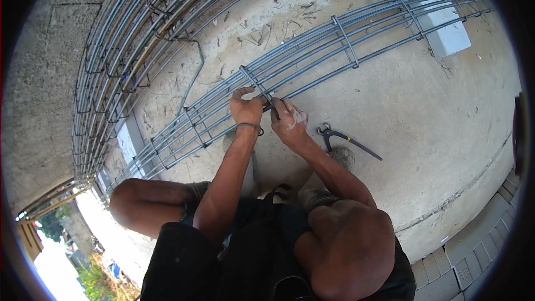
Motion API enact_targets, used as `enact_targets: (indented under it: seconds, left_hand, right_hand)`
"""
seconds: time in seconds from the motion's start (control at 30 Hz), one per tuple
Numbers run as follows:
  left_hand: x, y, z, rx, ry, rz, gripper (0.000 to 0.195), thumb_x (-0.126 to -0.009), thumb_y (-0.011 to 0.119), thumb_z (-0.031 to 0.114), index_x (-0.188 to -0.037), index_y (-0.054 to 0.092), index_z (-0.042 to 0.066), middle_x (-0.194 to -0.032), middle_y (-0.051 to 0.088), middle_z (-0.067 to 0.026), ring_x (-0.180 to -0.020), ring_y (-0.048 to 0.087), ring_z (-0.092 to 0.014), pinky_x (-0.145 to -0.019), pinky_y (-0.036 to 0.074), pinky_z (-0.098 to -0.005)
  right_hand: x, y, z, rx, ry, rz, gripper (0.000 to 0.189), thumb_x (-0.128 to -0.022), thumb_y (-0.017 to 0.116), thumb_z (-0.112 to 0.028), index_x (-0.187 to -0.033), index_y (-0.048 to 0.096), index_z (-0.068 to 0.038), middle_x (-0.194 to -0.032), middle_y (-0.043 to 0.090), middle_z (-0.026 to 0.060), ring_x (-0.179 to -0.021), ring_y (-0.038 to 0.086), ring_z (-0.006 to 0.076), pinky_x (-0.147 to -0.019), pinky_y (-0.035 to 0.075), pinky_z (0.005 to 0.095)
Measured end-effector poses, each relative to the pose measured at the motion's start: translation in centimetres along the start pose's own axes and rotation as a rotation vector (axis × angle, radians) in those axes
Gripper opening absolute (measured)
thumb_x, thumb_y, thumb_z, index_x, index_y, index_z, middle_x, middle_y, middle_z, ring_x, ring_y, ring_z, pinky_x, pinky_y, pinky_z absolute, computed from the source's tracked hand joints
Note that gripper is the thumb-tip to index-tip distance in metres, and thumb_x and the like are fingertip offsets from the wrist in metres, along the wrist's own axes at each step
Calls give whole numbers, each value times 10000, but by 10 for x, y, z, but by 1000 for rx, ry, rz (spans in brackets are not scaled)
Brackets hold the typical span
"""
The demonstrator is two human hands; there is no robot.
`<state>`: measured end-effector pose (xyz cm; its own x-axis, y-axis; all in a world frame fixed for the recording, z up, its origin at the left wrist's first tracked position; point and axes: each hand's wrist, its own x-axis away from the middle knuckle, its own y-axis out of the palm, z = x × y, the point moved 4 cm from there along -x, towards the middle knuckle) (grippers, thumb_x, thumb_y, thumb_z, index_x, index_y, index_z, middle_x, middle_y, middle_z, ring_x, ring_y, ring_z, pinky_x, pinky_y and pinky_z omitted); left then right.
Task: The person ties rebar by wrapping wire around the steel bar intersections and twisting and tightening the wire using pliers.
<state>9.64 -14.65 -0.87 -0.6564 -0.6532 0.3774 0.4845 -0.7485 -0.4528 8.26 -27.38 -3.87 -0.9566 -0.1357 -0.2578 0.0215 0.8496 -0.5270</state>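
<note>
A long rebar cage [309,46] of steel bars and square stirrups runs from lower left to upper right in front of me. Both my hands are at the near corner of one stirrup [256,80], where it meets the near bar. My left hand [246,106] has its thumb and forefinger there, one finger raised over the bars. My right hand [290,119], smeared with pale dust, has its fingertips against the same corner from the right. Whatever lies between the fingertips is hidden. Black-handled end-cutting nippers [351,139] lie on the floor right of my right hand.
A stack of more rebar cages [138,37] stands at the upper left beside a concrete wall [46,62]. Pale blocks [449,29] support the cage near its ends. Scraps of tie wire [261,37] litter the concrete floor [418,104]. Paving blocks [472,255] lie at the lower right.
</note>
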Motion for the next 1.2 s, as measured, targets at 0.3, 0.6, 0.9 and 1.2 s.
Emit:
enact_targets:
  seconds: [0.3, 0.6, 0.9, 1.2]
  left_hand:
    - [28, 3, -10, 402, 53, 150, 405, -666, 699, -100, -1018, 508, -44, -825, 654, -186, -709, 641, -202, -680, 522, -290]
    - [36, 1, -4, 330, 1, -47, 388, -768, 723, 17, -1089, 511, -30, -791, 685, -120, -726, 634, -119, -588, 422, -193]
    - [46, -6, -19, 455, 110, 10, 503, -771, 719, -7, -1185, 432, -25, -736, 662, -75, -681, 588, -86, -599, 389, -194]
    - [59, -9, -9, 382, 243, -81, 287, -821, 659, -32, -1007, 449, 28, -743, 667, -87, -804, 653, -139, -714, 466, -220]
  right_hand:
    - [0, 0, 2, -40, -156, -4, 323, -725, 617, 12, -1045, 577, 28, -726, 593, 152, -612, 626, 306, -514, 500, 393]
    - [-1, 1, 7, -63, -115, -18, 287, -737, 602, 26, -1021, 565, 43, -748, 609, 183, -634, 629, 332, -536, 511, 412]
    - [-1, 3, 0, -110, -125, -27, 228, -757, 587, 27, -985, 567, 16, -764, 610, 184, -663, 625, 353, -549, 500, 443]
    - [16, -21, 2, -486, 443, -147, 378, -808, 593, 22, -1171, 491, 45, -888, 661, 202, -719, 666, 293, -629, 520, 379]
